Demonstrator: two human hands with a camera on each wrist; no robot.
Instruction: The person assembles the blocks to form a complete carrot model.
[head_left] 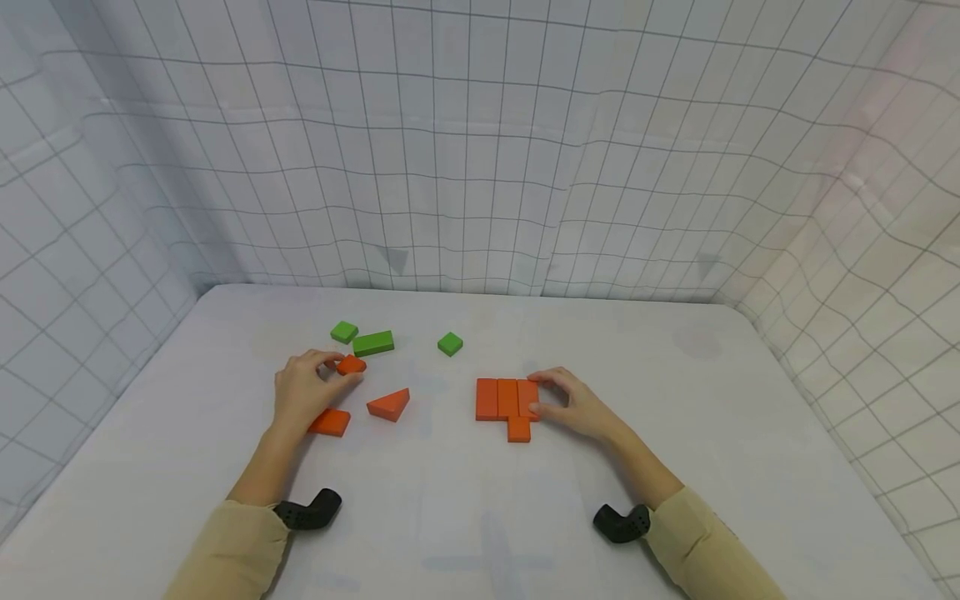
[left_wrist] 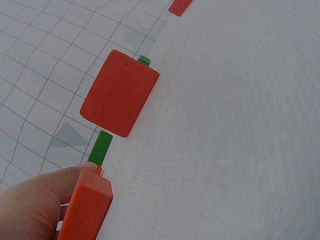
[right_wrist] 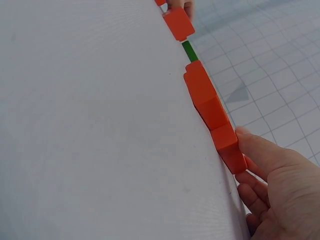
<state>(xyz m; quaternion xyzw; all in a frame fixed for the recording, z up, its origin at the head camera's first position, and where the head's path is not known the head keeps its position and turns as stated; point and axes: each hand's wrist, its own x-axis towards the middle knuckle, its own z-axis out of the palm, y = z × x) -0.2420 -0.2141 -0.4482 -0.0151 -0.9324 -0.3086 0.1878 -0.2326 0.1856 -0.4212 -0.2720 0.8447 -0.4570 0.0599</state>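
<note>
In the head view, my left hand (head_left: 303, 387) pinches a small orange block (head_left: 351, 364) between thumb and fingertips. Under that wrist lies an orange rectangular block (head_left: 331, 423), which looms large in the left wrist view. To its right is an orange triangular block (head_left: 390, 405). My right hand (head_left: 581, 408) holds the rightmost orange block (head_left: 528, 395) of a side-by-side row, thumb at the near end and a finger at the far end. Left of it in the row are a middle block (head_left: 507, 399) and a left block (head_left: 487, 399). A small orange square block (head_left: 519, 429) touches the row's near side.
Behind the left hand lie a small green block (head_left: 344, 332) and a long green block (head_left: 373, 343). Another small green block (head_left: 450, 343) lies farther right. The white table (head_left: 420, 517) is bordered by hanging grid-patterned cloth (head_left: 480, 167) at the back and sides.
</note>
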